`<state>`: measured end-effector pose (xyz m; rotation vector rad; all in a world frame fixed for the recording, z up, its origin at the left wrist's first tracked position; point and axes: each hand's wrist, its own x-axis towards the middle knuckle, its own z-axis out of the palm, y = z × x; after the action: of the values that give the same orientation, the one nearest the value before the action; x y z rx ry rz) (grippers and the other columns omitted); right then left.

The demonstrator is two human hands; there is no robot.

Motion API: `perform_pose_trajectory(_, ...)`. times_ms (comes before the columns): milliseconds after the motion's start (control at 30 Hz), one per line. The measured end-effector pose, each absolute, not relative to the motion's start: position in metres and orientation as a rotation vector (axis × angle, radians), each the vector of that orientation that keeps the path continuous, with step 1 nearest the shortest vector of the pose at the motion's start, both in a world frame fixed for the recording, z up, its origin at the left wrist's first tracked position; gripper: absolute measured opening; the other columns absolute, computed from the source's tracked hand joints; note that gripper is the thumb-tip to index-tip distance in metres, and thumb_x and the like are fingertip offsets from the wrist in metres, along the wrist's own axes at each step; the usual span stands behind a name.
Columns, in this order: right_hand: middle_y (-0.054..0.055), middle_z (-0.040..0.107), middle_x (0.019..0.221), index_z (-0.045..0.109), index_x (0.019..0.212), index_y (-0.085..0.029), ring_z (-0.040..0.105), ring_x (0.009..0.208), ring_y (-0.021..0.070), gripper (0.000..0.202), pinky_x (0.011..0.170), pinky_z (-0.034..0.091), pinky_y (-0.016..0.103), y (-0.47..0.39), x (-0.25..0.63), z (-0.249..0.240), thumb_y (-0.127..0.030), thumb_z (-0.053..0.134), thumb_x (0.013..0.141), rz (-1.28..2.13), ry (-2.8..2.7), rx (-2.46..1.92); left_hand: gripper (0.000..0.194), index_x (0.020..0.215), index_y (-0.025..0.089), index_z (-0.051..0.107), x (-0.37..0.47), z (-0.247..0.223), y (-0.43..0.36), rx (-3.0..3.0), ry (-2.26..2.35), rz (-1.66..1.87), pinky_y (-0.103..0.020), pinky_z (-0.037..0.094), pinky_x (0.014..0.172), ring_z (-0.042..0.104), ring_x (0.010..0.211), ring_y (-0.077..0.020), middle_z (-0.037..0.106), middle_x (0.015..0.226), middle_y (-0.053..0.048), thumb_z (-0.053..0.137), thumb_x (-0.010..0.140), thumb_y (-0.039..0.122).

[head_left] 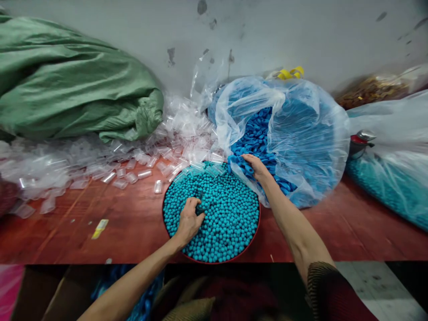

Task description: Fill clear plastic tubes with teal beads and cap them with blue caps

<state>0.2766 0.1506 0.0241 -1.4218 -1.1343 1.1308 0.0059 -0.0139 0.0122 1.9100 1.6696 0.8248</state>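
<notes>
Left hand: above the middle of the beads, thumb and fingers pinched round a small dark piece; its exact shape is too blurred to tell.
Right hand: reached forward to the mouth of the blue bag, fingertips at the blue pieces; whether any is gripped cannot be told.
Turquoise beads: small, round, filling a round container with a red rim, at the near edge of the bench, between the forearms.
Blue pieces: heaped inside a translucent plastic bag, which lies open toward the person, just beyond and right of the beads.
Clear tubes: short, loosely piled behind and left of the container, a few lying over its far edge.
Scrap: yellow and white, flat on the red bench top, left of the container.
Green sack: large, creased, resting on the tubes at far left.
Right-hand bag: see-through, with more turquoise beads inside; a rounded metallic object sits near its left side.
Yellow strip: curled, behind the blue bag.
Wall: pale, marked with dark patches.
</notes>
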Motion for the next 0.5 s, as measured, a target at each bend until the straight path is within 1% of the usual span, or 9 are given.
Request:
perform_pose_trajectory(133, -0.001, 0.065, 0.066, 0.067, 0.071, -0.017, 0.057, 0.060, 0.0122, 0.026, 0.053, 0.048, 0.023, 0.133, 0.261, 0.035, -0.041, 0.068, 0.062, 1.146, -1.232, -1.401, 0.026, 0.094, 0.020, 0.057, 0.006, 0.013, -0.014, 1.982, 1.671, 0.811, -0.037, 0.043, 0.090, 0.051, 0.096, -0.0212, 0.055, 0.096, -0.003, 0.058, 0.070, 0.011)
perform_pose_trajectory(233, 0.001, 0.068, 0.075, 0.070, 0.079, -0.018, 0.060, 0.064, 0.0140, 0.024, 0.050, 0.049, 0.023, 0.118, 0.253, 0.046, -0.036, 0.067, 0.065, 1.208, -1.359, -1.399, 0.025, 0.094, 0.020, 0.059, 0.006, 0.012, -0.014, 1.975, 1.673, 0.812, -0.036, 0.043, 0.086, 0.051, 0.093, -0.0210, 0.056, 0.093, -0.003, 0.060, 0.071, 0.012)
perform_pose_trajectory(333, 0.001, 0.070, 0.082, 0.071, 0.090, -0.019, 0.063, 0.070, 0.0157, 0.025, 0.052, 0.053, 0.024, 0.107, 0.248, 0.058, -0.031, 0.060, 0.072, 1.196, -1.558, -1.403, 0.024, 0.093, 0.020, 0.059, 0.005, 0.011, -0.013, 1.943, 1.641, 0.829, -0.034, 0.043, 0.084, 0.052, 0.089, -0.0193, 0.056, 0.091, -0.002, 0.060, 0.071, 0.012)
perform_pose_trajectory(400, 0.001, 0.071, 0.087, 0.071, 0.095, -0.021, 0.065, 0.074, 0.0168, 0.026, 0.057, 0.055, 0.027, 0.100, 0.244, 0.061, -0.026, 0.054, 0.076, 1.104, -1.697, -1.382, 0.023, 0.093, 0.020, 0.059, 0.005, 0.010, -0.013, 1.907, 1.612, 0.852, -0.032, 0.044, 0.082, 0.053, 0.086, -0.0177, 0.055, 0.088, -0.001, 0.060, 0.071, 0.011)
perform_pose_trajectory(467, 0.002, 0.072, 0.094, 0.071, 0.095, -0.022, 0.066, 0.083, 0.0185, 0.028, 0.070, 0.056, 0.032, 0.090, 0.240, 0.056, -0.018, 0.049, 0.078, 0.912, -1.840, -1.334, 0.023, 0.092, 0.020, 0.058, 0.004, 0.009, -0.012, 1.886, 1.593, 0.880, -0.031, 0.044, 0.082, 0.054, 0.086, -0.0170, 0.054, 0.088, 0.000, 0.059, 0.071, 0.010)
perform_pose_trajectory(500, 0.003, 0.072, 0.097, 0.071, 0.095, -0.021, 0.066, 0.089, 0.0193, 0.030, 0.078, 0.055, 0.034, 0.084, 0.238, 0.051, -0.014, 0.047, 0.078, 0.783, -1.910, -1.311, 0.023, 0.093, 0.020, 0.058, 0.004, 0.009, -0.012, 1.888, 1.588, 0.889, -0.031, 0.044, 0.083, 0.054, 0.087, -0.0173, 0.055, 0.089, -0.001, 0.059, 0.071, 0.010)
